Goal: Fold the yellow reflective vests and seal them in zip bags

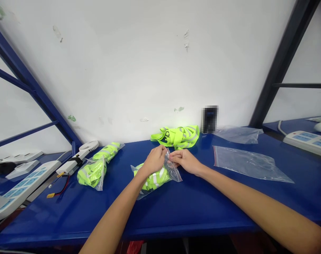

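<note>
A clear zip bag (174, 170) lies in front of me with a folded yellow-green reflective vest (156, 179) inside. My left hand (155, 159) pinches the bag's top edge, its fingers closed. Close beside it, my right hand (185, 160) grips the same edge near the zip strip between thumb and fingers. Just beyond the hands, against the wall, rests a loose bundle of yellow-green reflective straps (180, 137) with a dark buckle. To the left lie two more bagged yellow-green bundles, a nearer one (91, 173) and a farther one (107, 151).
Two flat clear bags, a nearer one (247, 164) and a farther one (237, 134), lie at right. A blurred-out dark object (210, 120) leans on the wall. A white fan (89, 146), wires with yellow connectors (50, 195) and a power strip (25, 187) are at left; another power strip (308, 141) is far right.
</note>
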### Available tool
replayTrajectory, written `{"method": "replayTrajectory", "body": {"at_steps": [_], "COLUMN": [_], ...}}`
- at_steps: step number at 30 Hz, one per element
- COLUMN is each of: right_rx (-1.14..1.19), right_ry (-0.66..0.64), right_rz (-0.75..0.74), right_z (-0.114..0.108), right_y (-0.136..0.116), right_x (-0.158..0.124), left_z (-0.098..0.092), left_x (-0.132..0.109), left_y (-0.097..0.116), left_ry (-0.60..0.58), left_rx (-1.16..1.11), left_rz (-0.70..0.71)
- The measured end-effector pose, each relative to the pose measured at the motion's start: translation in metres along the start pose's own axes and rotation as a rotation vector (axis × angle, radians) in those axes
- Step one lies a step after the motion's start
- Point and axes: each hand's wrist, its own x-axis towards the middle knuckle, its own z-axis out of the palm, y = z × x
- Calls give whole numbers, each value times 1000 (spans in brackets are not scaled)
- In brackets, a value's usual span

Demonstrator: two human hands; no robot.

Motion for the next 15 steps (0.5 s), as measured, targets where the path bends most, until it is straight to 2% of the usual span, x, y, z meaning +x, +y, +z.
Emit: {"method": "replayTrajectory", "body": {"at_steps": [5,15], "right_rx": [-39,-199], "right_ry": [-33,-22], "right_rz": [-42,-111], "right_z": [1,7], "right_y": [0,-9], "right_x": [-1,-4], "left_z": [1,2], "left_x": [1,-5], "left_y": [0,5], "left_ry": [10,53], "left_rx": [13,69], "left_rz": [-10,-39]}}
